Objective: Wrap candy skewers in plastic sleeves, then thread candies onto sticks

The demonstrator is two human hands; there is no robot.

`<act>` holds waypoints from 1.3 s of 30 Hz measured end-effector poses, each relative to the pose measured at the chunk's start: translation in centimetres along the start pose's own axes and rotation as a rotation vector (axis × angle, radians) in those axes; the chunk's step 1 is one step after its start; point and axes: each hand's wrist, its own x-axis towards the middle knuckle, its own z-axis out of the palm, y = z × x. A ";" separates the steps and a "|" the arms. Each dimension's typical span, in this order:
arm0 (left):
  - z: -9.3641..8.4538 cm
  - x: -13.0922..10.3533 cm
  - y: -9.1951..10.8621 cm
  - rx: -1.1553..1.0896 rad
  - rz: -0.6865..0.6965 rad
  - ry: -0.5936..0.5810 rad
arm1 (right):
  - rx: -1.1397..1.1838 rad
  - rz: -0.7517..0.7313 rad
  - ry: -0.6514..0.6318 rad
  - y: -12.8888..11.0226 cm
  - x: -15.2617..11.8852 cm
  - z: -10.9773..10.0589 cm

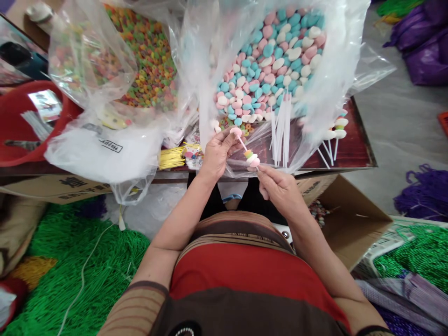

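Note:
My left hand (217, 151) pinches a pink candy (235, 132) at the upper end of a thin white stick (242, 143). Lower on that stick sit a gummy ring (248, 153), a white candy (251, 158) and a pink one (255, 163), pressed together. My right hand (278, 184) is closed at this lower end, fingertips against the last candy; how much of the stick it covers is hidden. Just above the hands, several bare white sticks (281, 130) lie on the clear plastic of a bag full of pink, white and blue candies (271, 60).
Finished candy skewers (339, 128) rest at the table's right end. Left of the candies is a bag of gummy rings (150, 60), with yellow twist ties (171, 157) nearer me. A red basin (65, 126) stands far left; an open cardboard box (360, 224) is below right.

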 end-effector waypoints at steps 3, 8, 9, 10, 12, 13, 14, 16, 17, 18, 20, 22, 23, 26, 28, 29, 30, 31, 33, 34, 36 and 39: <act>-0.1 0.1 -0.3 0.084 0.021 -0.010 | 0.004 0.018 0.000 -0.2 0.0 0.0; -0.5 -0.3 -0.7 0.316 0.185 -0.029 | 0.038 0.081 0.011 -0.1 0.1 -0.4; -0.7 -0.4 -0.7 0.402 0.240 -0.029 | 0.050 0.098 0.011 -0.1 0.1 -0.5; -0.9 -0.5 -0.7 0.499 0.295 -0.029 | 0.062 0.113 0.013 -0.1 0.0 -0.6; -1.2 -0.5 -0.7 0.686 0.405 -0.035 | 0.084 0.139 0.016 -0.3 -0.1 -0.8; -1.4 -0.5 -0.8 0.763 0.462 -0.040 | 0.093 0.150 0.016 -0.5 -0.1 -0.8; -1.5 -0.4 -0.8 0.824 0.517 -0.047 | 0.101 0.161 0.011 -0.8 -0.2 -0.8; -1.7 -0.3 -1.1 0.906 0.609 -0.067 | 0.113 0.180 -0.007 -1.3 -0.3 -0.8; -1.7 -0.2 -1.3 0.931 0.640 -0.082 | 0.115 0.185 -0.015 -1.5 -0.4 -0.8; -1.7 -0.2 -1.5 0.948 0.659 -0.100 | 0.115 0.184 -0.015 -1.7 -0.5 -0.8; -1.5 -0.4 -2.0 0.966 0.666 -0.134 | 0.102 0.164 -0.019 -1.8 -0.6 -0.8; -1.2 -0.6 -2.6 0.962 0.640 -0.160 | 0.083 0.136 -0.022 -1.6 -0.6 -0.8; -1.0 -0.7 -2.9 0.949 0.616 -0.167 | 0.073 0.124 -0.019 -1.3 -0.6 -0.8; -0.4 -1.0 -3.6 0.859 0.527 -0.181 | 0.056 0.107 0.028 -0.4 -0.2 -0.7; 0.0 -1.2 -3.9 0.807 0.503 -0.208 | 0.057 0.108 0.060 0.3 0.1 -0.5; 0.2 -1.4 -4.0 0.792 0.510 -0.229 | 0.062 0.107 0.074 0.7 0.3 -0.4; 0.4 -1.5 -4.0 0.780 0.526 -0.252 | 0.069 0.105 0.095 1.1 0.6 -0.2; 0.5 -1.7 -4.0 0.770 0.540 -0.275 | 0.079 0.102 0.123 1.5 0.8 0.0; 0.8 -2.2 -3.5 0.740 0.527 -0.312 | 0.113 0.114 0.175 2.3 1.3 0.3; 0.9 -2.4 -3.1 0.721 0.498 -0.326 | 0.147 0.129 0.188 2.6 1.5 0.3; 0.8 -2.4 -1.8 0.681 0.423 -0.328 | 0.255 0.157 0.191 3.0 1.8 0.1; -0.1 -0.9 0.4 0.702 0.386 -0.179 | 0.432 0.146 0.236 2.7 2.1 -0.6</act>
